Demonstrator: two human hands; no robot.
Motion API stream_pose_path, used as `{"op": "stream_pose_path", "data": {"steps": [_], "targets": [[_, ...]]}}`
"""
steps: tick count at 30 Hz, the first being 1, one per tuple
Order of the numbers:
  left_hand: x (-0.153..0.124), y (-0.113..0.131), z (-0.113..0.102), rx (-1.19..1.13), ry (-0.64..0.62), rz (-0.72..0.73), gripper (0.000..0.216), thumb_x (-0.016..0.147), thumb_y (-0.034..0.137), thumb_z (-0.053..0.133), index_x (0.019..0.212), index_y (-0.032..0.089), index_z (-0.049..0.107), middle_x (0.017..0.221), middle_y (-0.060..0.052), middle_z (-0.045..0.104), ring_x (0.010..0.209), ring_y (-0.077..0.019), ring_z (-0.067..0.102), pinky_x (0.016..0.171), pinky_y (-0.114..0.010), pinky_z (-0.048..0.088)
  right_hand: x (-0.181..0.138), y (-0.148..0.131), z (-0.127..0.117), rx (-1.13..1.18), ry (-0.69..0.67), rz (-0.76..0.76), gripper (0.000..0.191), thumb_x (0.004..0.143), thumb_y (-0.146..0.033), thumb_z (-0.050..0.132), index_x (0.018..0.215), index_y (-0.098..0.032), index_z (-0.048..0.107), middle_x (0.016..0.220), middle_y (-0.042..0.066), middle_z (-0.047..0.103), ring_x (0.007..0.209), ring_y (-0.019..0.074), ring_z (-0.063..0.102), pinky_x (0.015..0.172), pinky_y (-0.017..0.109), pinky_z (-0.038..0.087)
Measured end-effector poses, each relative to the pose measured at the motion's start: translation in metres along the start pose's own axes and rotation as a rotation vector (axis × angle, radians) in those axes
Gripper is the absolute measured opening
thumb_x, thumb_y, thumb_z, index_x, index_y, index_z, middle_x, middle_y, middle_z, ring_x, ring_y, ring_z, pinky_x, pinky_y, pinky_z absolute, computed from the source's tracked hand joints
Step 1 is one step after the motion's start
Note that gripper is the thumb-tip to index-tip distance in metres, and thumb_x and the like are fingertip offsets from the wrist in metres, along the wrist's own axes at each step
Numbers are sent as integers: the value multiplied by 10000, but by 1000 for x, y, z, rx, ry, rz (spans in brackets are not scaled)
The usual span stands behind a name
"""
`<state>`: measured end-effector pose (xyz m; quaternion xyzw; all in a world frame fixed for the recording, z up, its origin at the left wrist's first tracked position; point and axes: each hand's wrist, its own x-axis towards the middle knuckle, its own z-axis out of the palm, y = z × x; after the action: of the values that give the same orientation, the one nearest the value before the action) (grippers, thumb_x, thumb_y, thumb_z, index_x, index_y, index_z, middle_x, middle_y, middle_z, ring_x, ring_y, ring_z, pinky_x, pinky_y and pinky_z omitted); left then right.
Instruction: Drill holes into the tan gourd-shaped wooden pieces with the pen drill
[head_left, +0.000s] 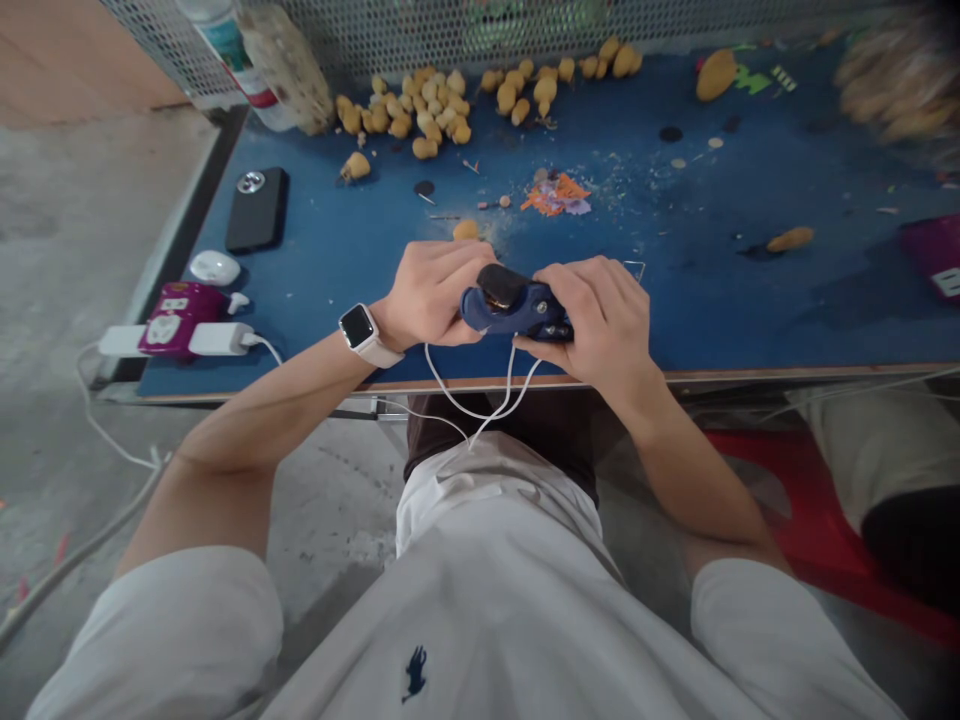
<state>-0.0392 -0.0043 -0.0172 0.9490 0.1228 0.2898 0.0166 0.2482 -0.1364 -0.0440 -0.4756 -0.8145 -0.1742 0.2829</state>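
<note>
A person grips a blue-and-black handheld tool (pixel 517 305) with both hands, just above the near edge of a blue workbench (pixel 675 290). The left hand (pixel 431 295), a white smartwatch (pixel 360 332) on its wrist, is closed around the tool's left end; the right hand (pixel 600 320) wraps the right end, fingers curled over the top. A white cord (pixel 480 400) droops from beneath the hands toward the person's lap. Tan lumps (pixel 420 115) lie scattered at the far side of the bench, before a metal mesh screen (pixel 360 35), with orange scraps (pixel 555 195) nearer the middle. At left, a black phone (pixel 256 208) lies lens up, near a magenta box (pixel 180 318) and a white power strip (pixel 172 340).
</note>
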Motion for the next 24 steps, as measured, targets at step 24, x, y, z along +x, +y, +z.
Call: {"op": "stream_pose_path", "data": {"steps": [24], "targets": [[-8, -4, 11, 47, 142, 13, 925, 1366, 953, 97, 1370, 233, 678, 1157, -122, 773, 1146, -348, 910, 1040, -542, 743, 0, -2, 1, -5, -9, 15, 893, 1268, -960, 414, 1721, -262, 741, 1386, 187, 864, 1211, 409, 847, 1087, 556, 706]]}}
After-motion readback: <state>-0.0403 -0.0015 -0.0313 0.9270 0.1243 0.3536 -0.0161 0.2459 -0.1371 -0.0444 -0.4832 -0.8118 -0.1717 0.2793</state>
